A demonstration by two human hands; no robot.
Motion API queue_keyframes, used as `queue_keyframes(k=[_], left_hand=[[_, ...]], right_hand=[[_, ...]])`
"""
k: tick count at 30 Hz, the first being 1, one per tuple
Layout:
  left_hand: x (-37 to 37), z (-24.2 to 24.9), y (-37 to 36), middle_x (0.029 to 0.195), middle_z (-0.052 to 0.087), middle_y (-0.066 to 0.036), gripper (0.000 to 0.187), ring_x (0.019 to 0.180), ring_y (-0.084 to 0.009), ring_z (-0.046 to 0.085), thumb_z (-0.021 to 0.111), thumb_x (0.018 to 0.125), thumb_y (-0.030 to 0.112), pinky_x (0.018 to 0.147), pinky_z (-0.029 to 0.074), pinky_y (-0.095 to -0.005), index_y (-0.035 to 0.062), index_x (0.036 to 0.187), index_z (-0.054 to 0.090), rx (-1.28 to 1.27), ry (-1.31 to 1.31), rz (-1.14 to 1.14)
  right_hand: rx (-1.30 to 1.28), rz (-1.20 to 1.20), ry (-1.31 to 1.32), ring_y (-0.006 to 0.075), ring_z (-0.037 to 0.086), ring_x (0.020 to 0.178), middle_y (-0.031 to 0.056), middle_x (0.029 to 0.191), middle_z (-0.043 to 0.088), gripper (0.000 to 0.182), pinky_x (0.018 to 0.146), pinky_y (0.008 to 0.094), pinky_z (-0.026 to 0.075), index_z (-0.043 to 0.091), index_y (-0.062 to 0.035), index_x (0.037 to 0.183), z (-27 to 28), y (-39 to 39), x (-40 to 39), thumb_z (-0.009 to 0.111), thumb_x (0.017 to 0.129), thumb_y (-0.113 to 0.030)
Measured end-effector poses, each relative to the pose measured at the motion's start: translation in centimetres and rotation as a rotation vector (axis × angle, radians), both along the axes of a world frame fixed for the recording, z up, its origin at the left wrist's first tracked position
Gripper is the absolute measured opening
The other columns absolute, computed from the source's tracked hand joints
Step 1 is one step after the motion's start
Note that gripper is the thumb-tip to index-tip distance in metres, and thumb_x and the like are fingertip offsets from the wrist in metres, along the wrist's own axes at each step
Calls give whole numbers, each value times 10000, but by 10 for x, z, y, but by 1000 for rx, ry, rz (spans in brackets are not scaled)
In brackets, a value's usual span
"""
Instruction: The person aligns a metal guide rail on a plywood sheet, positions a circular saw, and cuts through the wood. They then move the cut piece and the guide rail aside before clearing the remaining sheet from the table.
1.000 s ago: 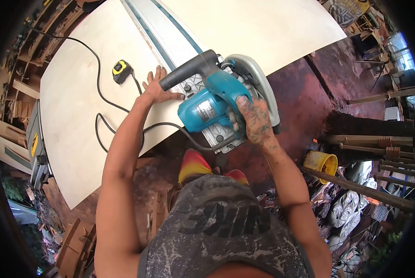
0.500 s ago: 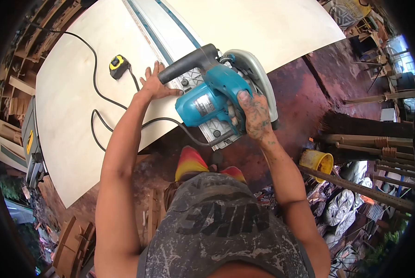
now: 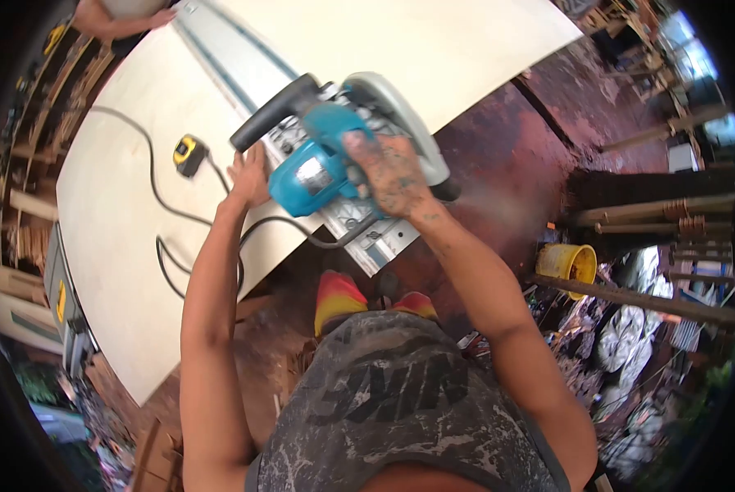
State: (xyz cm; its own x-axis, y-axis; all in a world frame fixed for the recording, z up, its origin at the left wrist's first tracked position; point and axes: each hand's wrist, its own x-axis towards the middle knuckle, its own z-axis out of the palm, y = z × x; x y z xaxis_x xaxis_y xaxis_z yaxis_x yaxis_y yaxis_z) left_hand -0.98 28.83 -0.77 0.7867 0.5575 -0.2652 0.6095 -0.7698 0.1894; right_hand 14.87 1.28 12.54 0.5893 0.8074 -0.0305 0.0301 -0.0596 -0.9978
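My right hand (image 3: pixel 396 176) is wrapped round the rear handle of a teal plunge saw (image 3: pixel 306 176). The saw sits on a long metal guide rail (image 3: pixel 220 49), whose near end sticks out past the edge of a pale plywood sheet (image 3: pixel 109 254). Fingers apart, my left hand (image 3: pixel 251 176) lies on the sheet beside the rail, partly hidden by the saw's black front handle. A black power cord (image 3: pixel 150 156) curves from the saw across the sheet. Left of my left hand lies a black and yellow tape measure (image 3: pixel 189 153).
At the rail's far end a co-worker's hand (image 3: pixel 162 18) touches the rail or sheet. Right of me are a yellow bucket (image 3: pixel 564 264), a long wooden beam (image 3: pixel 630 297) and silvery sheeting (image 3: pixel 630 340). Stacked wood pieces (image 3: pixel 31 238) line the left side.
The saw has advanced along the rail, away from me, with my right hand on it. A co-worker's arm has come into view at the far end. The whole view has shifted slightly.
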Motion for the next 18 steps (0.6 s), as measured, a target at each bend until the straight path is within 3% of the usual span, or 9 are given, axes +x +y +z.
queue_keyframes(k=[2,4,6,8,10,12,13,16,18], left_hand=[[-10,-47,30,1680,226,-230,1027,1526,-561,125,683,853,493,1185,154,-731,32,1630,196,49,-70,-74],[-12,-34,32,1676,214,-266,1000,1536,-523,162,665,872,558,1204,142,-679,31,1618,257,257,53,-351],[-14,-19,24,1656,224,-308,990,1545,-486,171,704,831,591,1207,119,-661,47,1585,364,181,-19,-353],[-20,-20,34,1575,396,-263,839,1490,-421,320,751,826,529,1200,218,-592,69,1486,509,24,-59,-382],[-13,7,24,1467,566,-197,644,1405,-345,480,791,844,435,1174,337,-500,89,1367,641,-307,-86,-395],[-17,-1,30,1341,670,-100,496,1285,-292,581,816,870,321,1097,423,-402,104,1296,683,-520,-137,-240],[-10,6,17,1278,687,-73,475,1220,-264,600,849,849,253,1051,452,-402,94,1267,691,-665,-210,-107],[-6,19,20,1213,702,-56,474,1139,-239,622,866,828,229,1015,476,-410,78,1242,691,-569,-27,-39],[-14,16,31,1191,707,-96,475,1100,-244,651,807,871,288,969,507,-417,73,1271,667,-474,21,-164]], right_hand=[[-20,-1,-47,138,595,569,50,646,606,757,543,317,500,686,-27,825,-1,11,8,554,926,-765],[-17,-49,-227,223,627,588,129,646,637,774,586,391,521,692,2,791,2,27,10,548,939,-744],[-84,0,-190,286,643,626,188,652,646,774,638,433,528,697,22,785,7,39,14,539,955,-716],[-87,18,-105,296,652,653,178,653,648,780,673,446,533,702,12,767,13,48,16,525,956,-724],[-48,18,-114,377,732,838,253,846,733,650,816,451,575,754,-4,915,19,57,18,588,938,-631],[-98,51,-119,382,732,893,266,883,733,630,859,469,569,759,-18,951,27,60,24,576,941,-621],[-83,37,-116,386,729,929,264,910,735,665,872,472,570,755,10,973,26,62,24,562,943,-626],[-81,8,-130,372,736,909,269,905,727,777,882,472,564,742,63,876,26,78,23,549,953,-686],[-91,27,-88,381,736,899,262,934,732,777,875,440,576,753,63,917,21,78,26,541,949,-684]])
